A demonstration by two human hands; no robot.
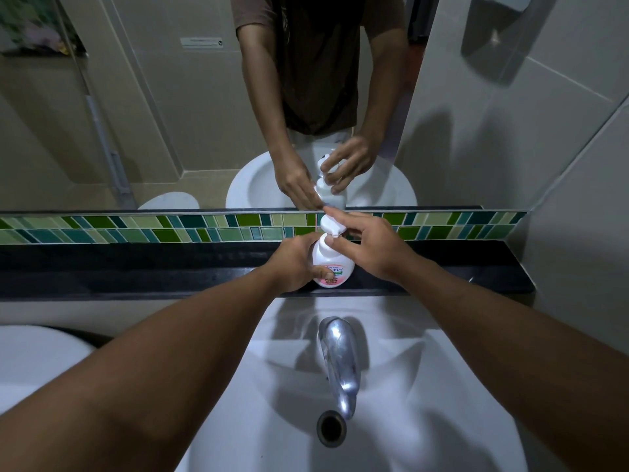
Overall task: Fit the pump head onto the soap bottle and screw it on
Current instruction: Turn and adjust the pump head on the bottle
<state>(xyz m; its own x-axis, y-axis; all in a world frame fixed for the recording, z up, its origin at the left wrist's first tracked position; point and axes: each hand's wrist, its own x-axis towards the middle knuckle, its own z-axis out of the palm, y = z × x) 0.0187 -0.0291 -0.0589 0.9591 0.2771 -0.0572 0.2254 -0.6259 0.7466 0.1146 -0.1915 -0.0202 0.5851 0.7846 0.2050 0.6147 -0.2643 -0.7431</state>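
Observation:
A white soap bottle [332, 264] with a pink and green label stands upright on the black ledge [136, 267] behind the sink. My left hand [294, 264] wraps around the bottle's left side, thumb across the label. The white pump head [330, 226] sits on top of the bottle's neck. My right hand [371, 247] comes in from the right, its fingers pinching the pump's collar just under the head. Whether the thread is engaged is hidden by my fingers.
A chrome tap [338, 359] and drain hole [331, 429] lie in the white sink [425, 386] below my arms. A green tile strip [170, 228] and a mirror [187, 114] rise behind the ledge. The tiled wall [561, 199] closes the right side.

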